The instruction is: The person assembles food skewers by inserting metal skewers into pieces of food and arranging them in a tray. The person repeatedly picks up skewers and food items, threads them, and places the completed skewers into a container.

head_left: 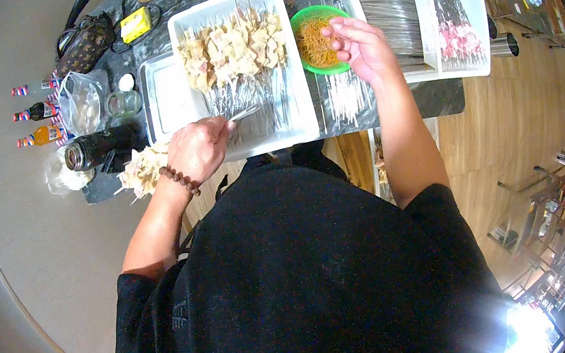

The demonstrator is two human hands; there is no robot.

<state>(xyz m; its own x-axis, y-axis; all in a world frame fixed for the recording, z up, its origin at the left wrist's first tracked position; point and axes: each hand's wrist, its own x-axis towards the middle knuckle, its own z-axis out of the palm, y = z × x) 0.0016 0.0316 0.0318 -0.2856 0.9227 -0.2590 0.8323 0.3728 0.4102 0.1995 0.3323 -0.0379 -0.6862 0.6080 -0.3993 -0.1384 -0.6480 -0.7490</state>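
My left hand (201, 149), with a brown bead bracelet at the wrist, is closed around a bundle of skewers. Pale yellowish folded food pieces (144, 172) stick out on its left, and the bare stick ends (244, 113) on its right. Below the hand lies the near left edge of a white tray (308, 115) holding many similar skewers (234, 49), food at the far end. My right hand (364, 48) hovers at the right rim of a green bowl (305, 59) full of thin yellow-orange rubber bands (316, 38). Its fingers are loosely bent and apart, and I see nothing in them.
At right, white bins hold bare metal skewers (386, 14) and skewers of pink meat (459, 43). A metal tray (159, 96), glass jar (124, 103), dark flask (100, 149) and bottles (39, 136) stand left. Loose sticks (345, 101) lie near the bowl.
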